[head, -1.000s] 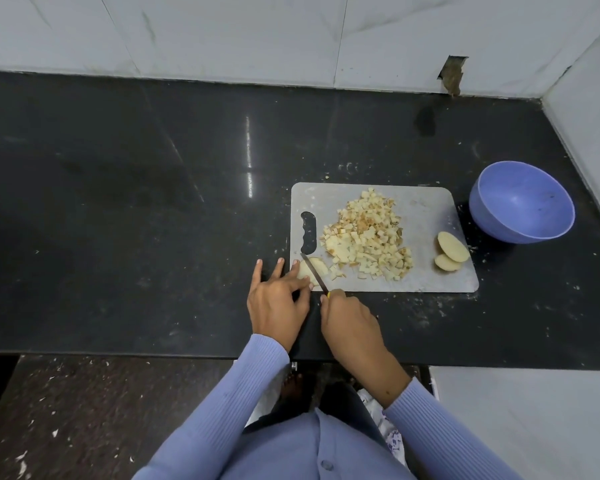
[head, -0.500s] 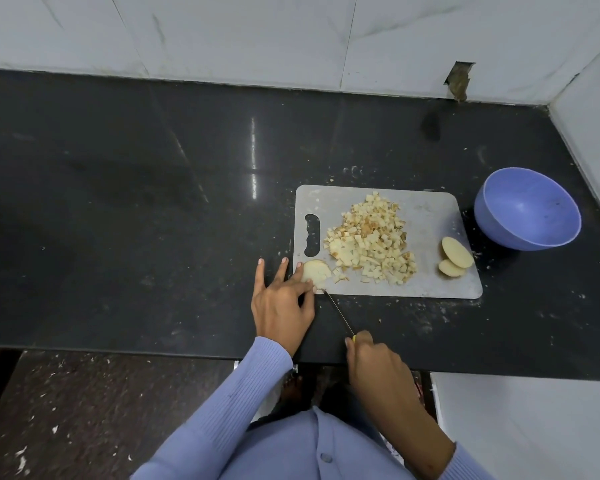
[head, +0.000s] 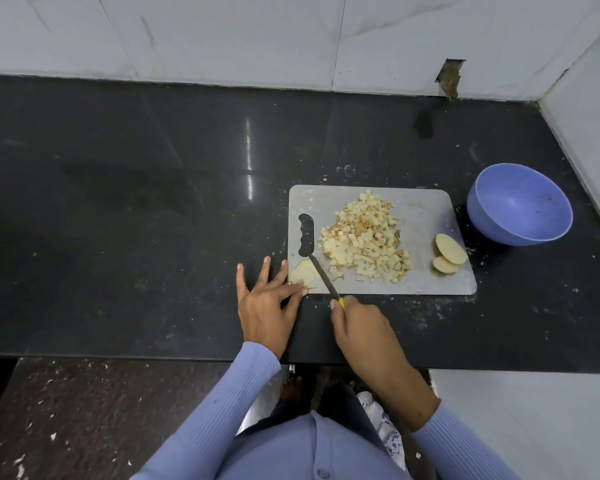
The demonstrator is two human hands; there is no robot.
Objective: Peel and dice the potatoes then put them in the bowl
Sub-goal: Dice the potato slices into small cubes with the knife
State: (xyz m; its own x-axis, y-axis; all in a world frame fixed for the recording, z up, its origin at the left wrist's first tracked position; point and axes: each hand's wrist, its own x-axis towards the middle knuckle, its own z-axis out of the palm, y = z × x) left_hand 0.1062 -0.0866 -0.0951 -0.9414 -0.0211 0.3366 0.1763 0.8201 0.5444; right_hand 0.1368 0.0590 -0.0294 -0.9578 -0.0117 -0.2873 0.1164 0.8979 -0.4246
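A grey cutting board (head: 426, 216) lies on the black counter with a heap of diced potato (head: 364, 237) in its middle. At the board's near left corner lies a potato slice (head: 303, 271); my left hand (head: 267, 306) presses it down with straight fingertips. My right hand (head: 361, 327) grips the yellow handle of a knife (head: 323, 277), whose dark blade lies across the right side of that slice. Two more potato slices (head: 447, 254) rest at the board's right edge. The blue bowl (head: 520, 206) stands to the right of the board, with nothing in it.
The black counter (head: 136, 220) stretches wide to the left of the board. White tiled walls close off the back and the right side. Potato crumbs are scattered around the board. The counter's front edge runs just under my wrists.
My right hand pulled the knife back toward me off the slice, then pushed it forward again so the blade lies on the slice. The left hand stayed on the slice.
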